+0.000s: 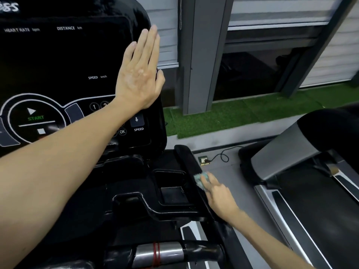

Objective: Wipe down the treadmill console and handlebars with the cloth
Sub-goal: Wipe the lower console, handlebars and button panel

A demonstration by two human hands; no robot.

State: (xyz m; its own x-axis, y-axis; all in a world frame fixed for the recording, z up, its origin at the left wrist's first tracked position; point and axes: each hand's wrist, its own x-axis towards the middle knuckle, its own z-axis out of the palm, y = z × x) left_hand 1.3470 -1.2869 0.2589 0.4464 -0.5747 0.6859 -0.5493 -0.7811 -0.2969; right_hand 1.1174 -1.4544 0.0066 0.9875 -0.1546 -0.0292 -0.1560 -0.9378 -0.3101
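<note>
The black treadmill console (64, 61) fills the upper left, with START, SPEED and number keys printed on it. My left hand (138, 72) lies flat with straight fingers against the console's right edge. Lower right of it, the black right handlebar (186, 158) slopes down toward me. My right hand (217, 193) presses a small light-blue cloth (201, 178) onto that handlebar; the fingers cover most of the cloth. A silver grip bar with red bands (159, 253) crosses the bottom.
The console tray with its recessed pockets (171, 189) sits between my arms. A second treadmill (303, 171) stands to the right across a grey floor strip. A floor socket with a black cable (206, 160) lies there. Green turf and a grey pillar are behind.
</note>
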